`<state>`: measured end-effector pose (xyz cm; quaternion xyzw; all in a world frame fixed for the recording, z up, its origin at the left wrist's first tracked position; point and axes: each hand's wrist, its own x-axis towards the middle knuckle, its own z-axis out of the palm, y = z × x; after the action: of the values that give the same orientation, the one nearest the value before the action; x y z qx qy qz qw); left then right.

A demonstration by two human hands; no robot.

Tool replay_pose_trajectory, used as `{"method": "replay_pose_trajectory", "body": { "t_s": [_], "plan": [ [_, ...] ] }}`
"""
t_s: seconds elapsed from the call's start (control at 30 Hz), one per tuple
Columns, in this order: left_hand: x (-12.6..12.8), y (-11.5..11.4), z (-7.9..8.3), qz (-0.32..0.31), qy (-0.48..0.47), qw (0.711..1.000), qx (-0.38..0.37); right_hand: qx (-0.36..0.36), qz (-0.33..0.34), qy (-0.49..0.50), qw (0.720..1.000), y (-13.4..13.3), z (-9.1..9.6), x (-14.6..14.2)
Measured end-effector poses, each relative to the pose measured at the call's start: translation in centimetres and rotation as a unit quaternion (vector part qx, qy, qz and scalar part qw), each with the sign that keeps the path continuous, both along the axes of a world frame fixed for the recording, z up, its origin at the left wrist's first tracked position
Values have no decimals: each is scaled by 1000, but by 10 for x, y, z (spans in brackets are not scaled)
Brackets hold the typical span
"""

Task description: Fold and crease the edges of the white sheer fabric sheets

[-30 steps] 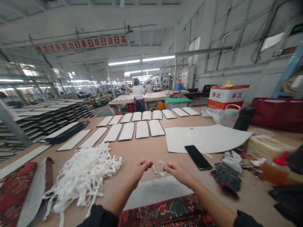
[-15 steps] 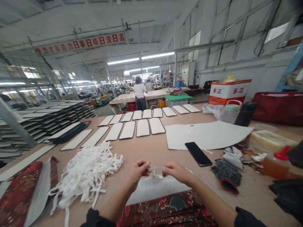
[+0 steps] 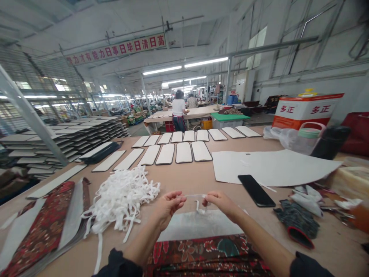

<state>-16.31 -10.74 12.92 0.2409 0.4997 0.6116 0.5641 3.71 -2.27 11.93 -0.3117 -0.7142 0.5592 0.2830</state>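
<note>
My left hand and my right hand each pinch one end of a short white strip, pulled straight between them above the table. A loose end of the strip hangs down near my right fingers. Below the hands lies a white sheet over red floral fabric at the table's near edge. A heap of white strips lies just left of my left hand.
Rows of white padded panels lie mid-table. A large white sheet, a black phone, dark gloves, a jug and a red-white box are on the right. Floral panels lie left. A person stands far off.
The strip was a slack loop between my hands; now it is pulled straight. The view has swung a little to the left.
</note>
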Motion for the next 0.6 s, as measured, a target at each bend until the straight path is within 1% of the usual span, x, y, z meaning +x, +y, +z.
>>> {"method": "replay_pose_trajectory", "body": {
  "t_s": [0.1,0.17,0.23,0.33,0.43,0.5,0.53,0.6],
  "plan": [
    [-8,0,-5,21,41,999,-13,9,-6,-27,1000,3,-2,-4],
    [-13,1,-10,34,68,997,-9,25,-9,-63,998,7,-2,-6],
    [-18,4,-15,45,101,994,6,60,-17,-98,993,13,0,-7],
    [-30,8,-21,66,160,985,27,124,-42,-118,984,26,7,-5],
    [-45,9,-27,81,202,976,20,167,-64,-128,975,37,12,2],
    [-55,5,-34,78,218,973,6,188,-63,-157,968,39,7,7],
    [-58,1,-39,73,225,972,-4,198,-57,-180,962,37,1,9],
    [-64,-8,-51,59,248,966,-33,213,-43,-236,947,30,-17,10]
  ]
}}
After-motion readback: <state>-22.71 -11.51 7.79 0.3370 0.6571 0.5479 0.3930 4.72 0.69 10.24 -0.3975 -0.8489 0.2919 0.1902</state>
